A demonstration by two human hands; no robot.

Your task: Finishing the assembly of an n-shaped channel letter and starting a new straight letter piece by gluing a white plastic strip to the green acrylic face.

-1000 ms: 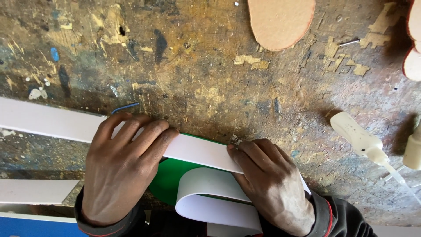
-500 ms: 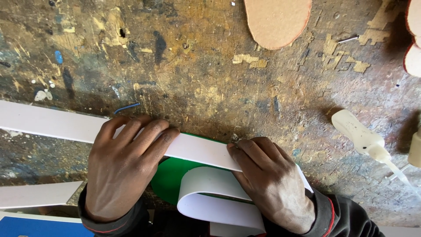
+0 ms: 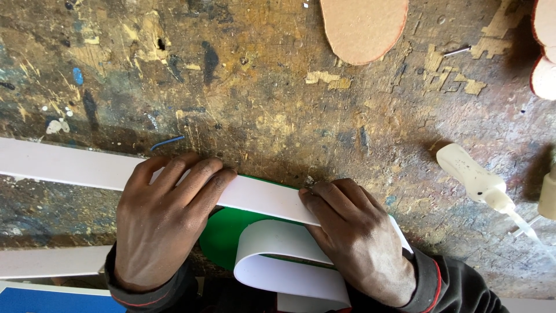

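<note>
1. Sleeves, dark with a thin red edge, frame the bottom of the view, and a blue sheet shows at the lower left corner with a second white strip lying just above it.
2. A long white strip runs from the left edge across the workbench; past the right hand it curls back into a loop that lies nearest the person.
3. A green sheet lies under the strip, showing between the two hands and inside the loop's bend.
4. The left hand lies flat on the strip with fingers spread, pressing it down onto the bench rather than gripping it.
5. The right hand presses palm down on the strip where it turns into the loop, fingertips on its upper edge; whether they pinch that edge cannot be told.
6. The straight stretch of strip between the hands lies bare, both hands touching it.
7. A short blue wire scrap lies just beyond the left hand's fingers.
8. To the right, apart from the hands, a pale glue bottle lies on its side with its nozzle pointing to the lower right.
9. Farthest off, a tan shoe insole with a reddish rim lies at the top edge, and more sole pieces show at the top right.
</note>
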